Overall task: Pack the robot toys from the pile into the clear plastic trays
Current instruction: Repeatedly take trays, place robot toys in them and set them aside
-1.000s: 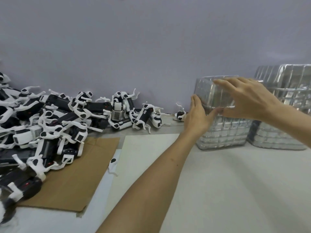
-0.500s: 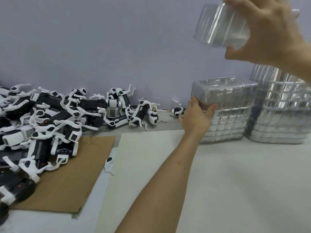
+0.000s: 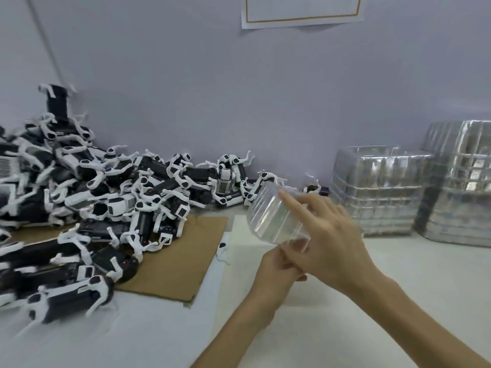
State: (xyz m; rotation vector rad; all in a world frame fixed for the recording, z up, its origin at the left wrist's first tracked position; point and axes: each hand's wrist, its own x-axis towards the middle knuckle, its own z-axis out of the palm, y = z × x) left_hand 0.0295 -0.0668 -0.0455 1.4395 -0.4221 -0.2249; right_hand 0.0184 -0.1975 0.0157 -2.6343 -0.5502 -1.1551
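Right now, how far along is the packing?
Barely begun. One clear tray is off the tray stacks, tilted and empty, gripped by the right hand with the left hand at its lower edge. No packed tray is in view. The whole pile of robot toys remains on the cardboard.

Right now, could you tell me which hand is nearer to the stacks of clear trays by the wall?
Right. The right hand, holding one tray, sits just left of the stacks; the left hand is lower and farther left.

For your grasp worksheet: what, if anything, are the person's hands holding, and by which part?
A clear plastic tray, held tilted above the table. The right hand grips its near lower end, index finger along its side; the left hand meets it from beneath.
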